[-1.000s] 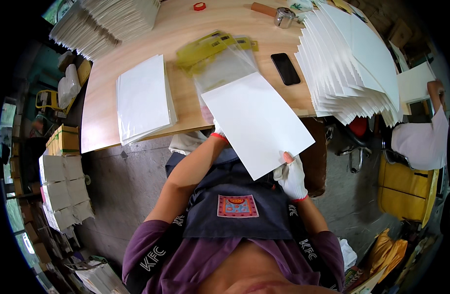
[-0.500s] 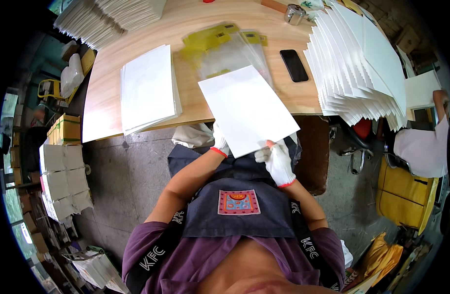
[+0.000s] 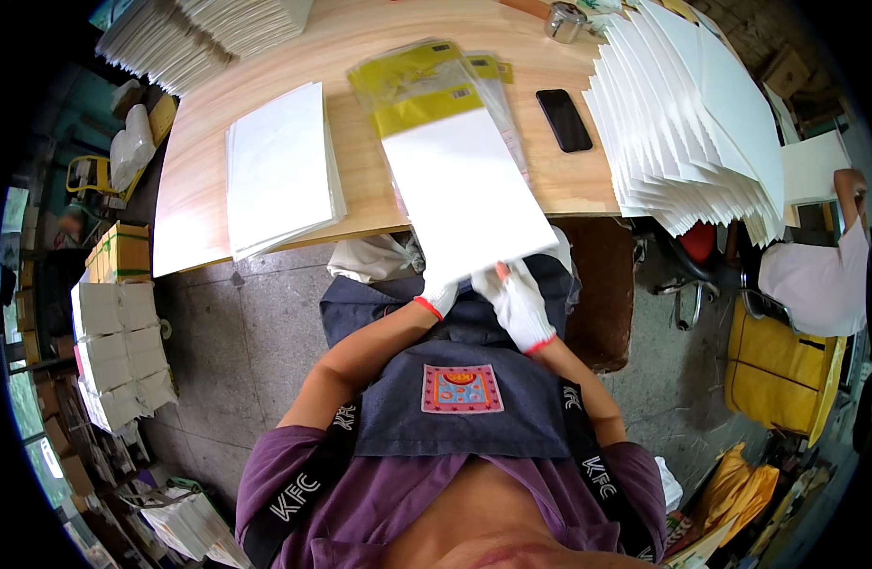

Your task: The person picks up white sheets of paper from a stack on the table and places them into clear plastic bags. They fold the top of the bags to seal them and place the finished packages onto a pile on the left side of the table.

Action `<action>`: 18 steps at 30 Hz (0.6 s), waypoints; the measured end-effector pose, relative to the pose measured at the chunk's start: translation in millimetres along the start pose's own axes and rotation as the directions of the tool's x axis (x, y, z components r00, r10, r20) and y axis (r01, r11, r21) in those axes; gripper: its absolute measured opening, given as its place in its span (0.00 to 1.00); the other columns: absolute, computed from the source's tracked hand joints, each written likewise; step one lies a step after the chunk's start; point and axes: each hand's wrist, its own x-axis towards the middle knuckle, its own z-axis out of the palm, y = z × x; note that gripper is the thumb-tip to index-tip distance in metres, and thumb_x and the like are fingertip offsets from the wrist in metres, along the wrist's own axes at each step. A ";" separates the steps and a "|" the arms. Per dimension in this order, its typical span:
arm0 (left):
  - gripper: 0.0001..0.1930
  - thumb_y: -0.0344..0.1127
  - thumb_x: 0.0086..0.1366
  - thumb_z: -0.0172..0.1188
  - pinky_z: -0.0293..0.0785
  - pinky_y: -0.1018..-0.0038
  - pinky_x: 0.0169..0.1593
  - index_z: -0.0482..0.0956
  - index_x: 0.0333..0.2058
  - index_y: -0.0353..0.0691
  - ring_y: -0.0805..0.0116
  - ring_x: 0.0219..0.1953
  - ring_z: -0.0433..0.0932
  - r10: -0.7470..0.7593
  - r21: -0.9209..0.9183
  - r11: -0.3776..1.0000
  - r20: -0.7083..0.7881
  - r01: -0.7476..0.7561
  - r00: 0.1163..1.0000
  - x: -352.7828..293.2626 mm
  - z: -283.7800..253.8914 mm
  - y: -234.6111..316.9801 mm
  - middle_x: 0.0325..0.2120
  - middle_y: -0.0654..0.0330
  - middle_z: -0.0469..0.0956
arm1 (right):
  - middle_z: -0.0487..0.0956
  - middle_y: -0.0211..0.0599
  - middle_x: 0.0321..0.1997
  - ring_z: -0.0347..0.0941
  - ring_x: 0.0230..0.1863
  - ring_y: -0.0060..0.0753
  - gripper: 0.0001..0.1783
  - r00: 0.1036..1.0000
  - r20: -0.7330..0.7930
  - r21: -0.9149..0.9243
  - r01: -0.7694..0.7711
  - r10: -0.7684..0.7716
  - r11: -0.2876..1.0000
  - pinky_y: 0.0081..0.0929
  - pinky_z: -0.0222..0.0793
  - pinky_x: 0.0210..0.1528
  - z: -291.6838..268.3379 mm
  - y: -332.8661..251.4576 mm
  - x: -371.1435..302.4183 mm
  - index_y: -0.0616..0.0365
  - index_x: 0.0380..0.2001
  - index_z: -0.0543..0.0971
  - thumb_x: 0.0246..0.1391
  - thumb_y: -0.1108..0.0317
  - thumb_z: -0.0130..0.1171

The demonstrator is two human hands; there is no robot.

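A white rectangular stack of sheets [image 3: 464, 190] slants from the tabletop over the front edge toward me. Its far end meets the olive-yellow band of a clear plastic bag [image 3: 419, 110]; whether it lies inside the bag I cannot tell. My right hand [image 3: 518, 305], in a white knit glove with a red cuff, grips the near edge, its thumb showing. My left hand [image 3: 438, 290], gloved alike, holds the near left corner, its fingers mostly hidden underneath. More clear bags with yellow bands [image 3: 493, 81] lie behind.
To the left lies a pile of white sheets [image 3: 279, 166] on the wooden table [image 3: 194, 209]. A black phone [image 3: 563, 120], a fanned white stack [image 3: 668, 133] and a metal cup [image 3: 564, 22] occupy the right side. Paper stacks [image 3: 185, 38] stand far left. Another person [image 3: 816, 284] is at far right.
The white stack has turned straighter and shifted left, its far end now against the yellow band. My right hand has moved left, closer to my left hand.
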 end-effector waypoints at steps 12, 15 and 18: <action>0.12 0.37 0.67 0.53 0.79 0.69 0.36 0.72 0.45 0.36 0.62 0.39 0.80 -0.474 -0.547 0.726 0.043 0.418 0.879 -22.9 -67.4 29.9 0.43 0.54 0.77 | 0.76 0.31 0.22 0.72 0.19 0.20 0.15 0.977 0.169 -0.810 0.062 0.130 0.582 0.17 0.66 0.20 30.3 -18.4 34.4 0.58 0.48 0.73 0.65 0.65 0.42; 0.12 0.37 0.66 0.55 0.80 0.72 0.32 0.74 0.42 0.34 0.65 0.31 0.81 -0.376 -0.434 0.846 -0.074 0.310 0.924 -17.2 -86.1 30.9 0.36 0.52 0.80 | 0.78 0.35 0.22 0.76 0.22 0.36 0.09 0.874 0.486 -0.873 0.486 -0.004 -0.049 0.30 0.69 0.26 46.8 -7.4 52.8 0.49 0.37 0.74 0.57 0.60 0.51; 0.09 0.34 0.66 0.54 0.79 0.75 0.31 0.76 0.39 0.34 0.70 0.29 0.80 -0.370 -0.379 0.868 -0.061 0.322 0.927 -15.4 -89.5 40.3 0.31 0.59 0.80 | 0.79 0.36 0.24 0.79 0.26 0.39 0.11 0.770 0.636 -0.683 0.590 0.046 -0.431 0.36 0.71 0.26 53.7 15.4 70.6 0.49 0.37 0.72 0.56 0.57 0.52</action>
